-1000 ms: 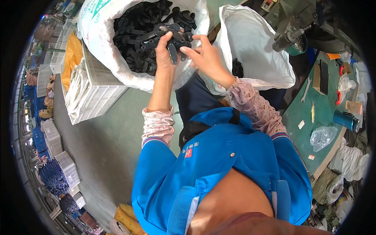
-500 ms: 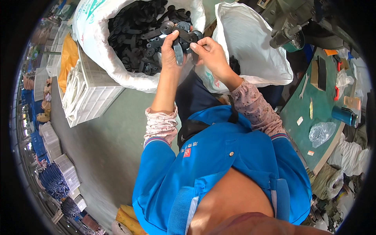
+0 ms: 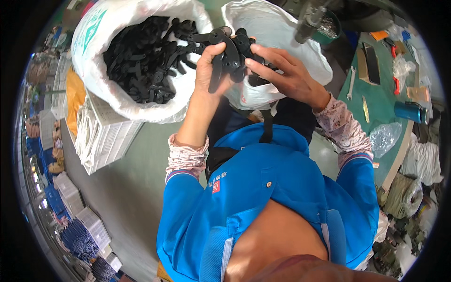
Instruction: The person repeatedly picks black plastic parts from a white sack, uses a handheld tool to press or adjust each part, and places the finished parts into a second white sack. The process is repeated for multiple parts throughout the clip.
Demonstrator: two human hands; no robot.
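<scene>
In front of me, between two bags, my left hand (image 3: pixel 206 70) is closed round a bunch of black plastic parts (image 3: pixel 231 55). These are flat, lever-like pieces with rounded ends, several of them bundled together. The fingers of my right hand (image 3: pixel 293 77) press against the bunch from the right, bent around its edge. To the left, a large white plastic bag (image 3: pixel 84 56) stands wide open, with a heap of similar black parts (image 3: pixel 136 61) inside. A second white bag (image 3: pixel 310 58) lies behind my right hand, which hides part of its mouth.
A white plastic crate (image 3: pixel 112 136) stands below the left bag. On the right, a green worktable (image 3: pixel 350 110) carries a wrench (image 3: pixel 351 82), a blue bottle (image 3: pixel 411 112) and a clear plastic bag (image 3: pixel 385 137). A green tub of small metal pieces (image 3: pixel 329 28) sits beneath machinery.
Both hands have moved right with the black parts, away from the heap and towards the second bag. My right hand has turned, showing its back, with its fingers further extended along the bunch.
</scene>
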